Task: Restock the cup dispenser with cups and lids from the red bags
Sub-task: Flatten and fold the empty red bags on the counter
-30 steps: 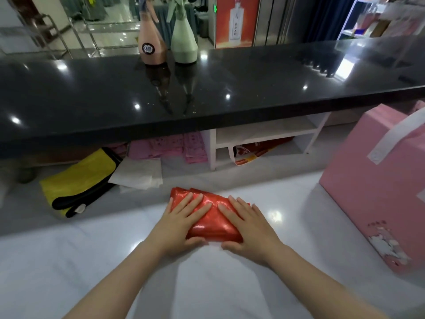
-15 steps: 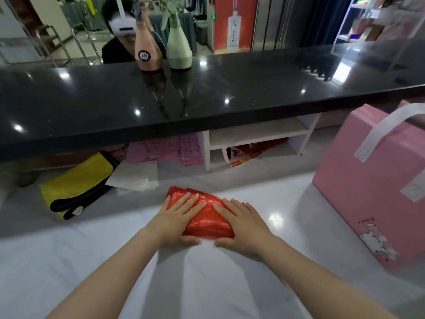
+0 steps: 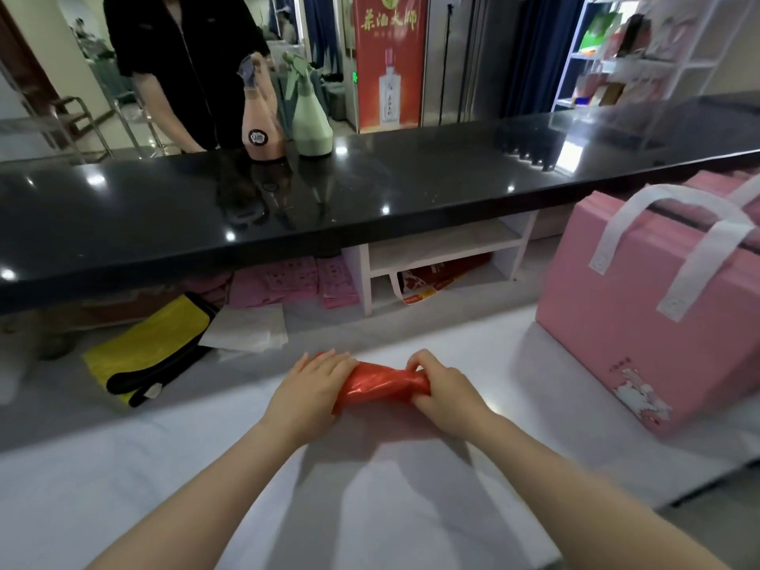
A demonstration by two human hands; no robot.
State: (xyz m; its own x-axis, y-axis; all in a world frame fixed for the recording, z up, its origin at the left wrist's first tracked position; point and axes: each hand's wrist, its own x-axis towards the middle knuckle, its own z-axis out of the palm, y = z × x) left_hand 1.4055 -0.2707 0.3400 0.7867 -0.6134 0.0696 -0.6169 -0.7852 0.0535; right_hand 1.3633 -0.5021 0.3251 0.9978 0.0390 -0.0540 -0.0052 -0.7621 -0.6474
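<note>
on the white worktop [image 3: 411, 508], seen from the head camera, the red bag [image 3: 380, 384] lies between both hands. the left hand [image 3: 312, 388] presses its left end, fingers curled over it; the right hand [image 3: 442, 384] pinches the twisted right end. i judge the step is compacting an emptied bag; no cups, lids or dispenser show. next move calls for putting it aside.

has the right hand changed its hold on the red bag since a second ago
Yes: the right hand lay flat on the red bag; now it pinches the end nearer the pink box.
</note>
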